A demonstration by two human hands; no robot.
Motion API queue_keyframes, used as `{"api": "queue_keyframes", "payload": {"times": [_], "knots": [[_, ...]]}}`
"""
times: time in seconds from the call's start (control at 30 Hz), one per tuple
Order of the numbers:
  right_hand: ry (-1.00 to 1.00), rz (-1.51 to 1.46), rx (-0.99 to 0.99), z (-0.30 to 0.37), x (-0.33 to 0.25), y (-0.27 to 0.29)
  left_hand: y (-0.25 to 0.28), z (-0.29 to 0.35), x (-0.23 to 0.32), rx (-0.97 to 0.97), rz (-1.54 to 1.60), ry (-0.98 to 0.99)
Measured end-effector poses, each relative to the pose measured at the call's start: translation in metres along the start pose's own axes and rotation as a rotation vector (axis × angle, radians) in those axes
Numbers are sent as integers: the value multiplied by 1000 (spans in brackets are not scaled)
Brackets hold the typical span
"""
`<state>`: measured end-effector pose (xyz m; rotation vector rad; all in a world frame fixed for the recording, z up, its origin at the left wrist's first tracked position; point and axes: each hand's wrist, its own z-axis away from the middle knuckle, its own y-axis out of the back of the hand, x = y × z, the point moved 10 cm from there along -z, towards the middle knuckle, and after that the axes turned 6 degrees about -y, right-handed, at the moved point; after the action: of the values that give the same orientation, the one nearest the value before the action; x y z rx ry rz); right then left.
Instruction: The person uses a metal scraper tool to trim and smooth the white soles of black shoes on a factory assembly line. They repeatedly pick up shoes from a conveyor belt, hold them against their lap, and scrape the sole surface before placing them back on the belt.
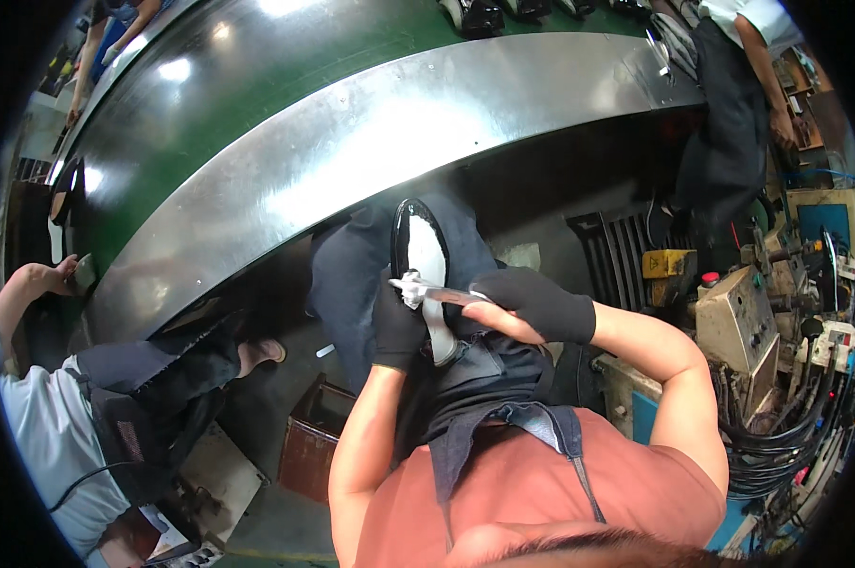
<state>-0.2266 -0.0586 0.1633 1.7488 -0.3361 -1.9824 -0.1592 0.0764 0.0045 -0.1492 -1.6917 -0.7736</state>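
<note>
A glossy black shoe (427,248) with a whitish underside stands up over my lap, its rounded end pointing away from me. My left hand (397,327), in a black fingerless glove, is closed around the shoe's left side. In my right hand (527,303), gloved the same way, the fingers are wrapped around a steel hand tool (444,295). The tool's bulky, shiny head lies over the middle of the shoe, by my left fingers. Whether that head touches the shoe, and whether it is a hammer's or pincers', I cannot tell.
A curved steel ledge (371,133) edges a green conveyor belt (210,104) ahead; black shoes (472,17) stand along its far side. Co-workers are at left and upper right. A machine with a control box (738,317) and cables is at right. A brown bin (309,445) stands left.
</note>
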Motion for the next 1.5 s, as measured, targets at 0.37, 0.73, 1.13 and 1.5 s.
{"api": "queue_keyframes", "payload": {"times": [0.37,0.73,1.13,1.5], "knots": [[-279,-112,19,17,93,-69,8,21,-8,-133,395,210],[-562,-435,298,69,144,-91,32,-159,91,-146,1239,290],[-589,-632,273,73,159,-93,25,-66,42,-469,380,119],[-603,-697,149,63,181,-105,44,6,-3,-573,554,669]]}}
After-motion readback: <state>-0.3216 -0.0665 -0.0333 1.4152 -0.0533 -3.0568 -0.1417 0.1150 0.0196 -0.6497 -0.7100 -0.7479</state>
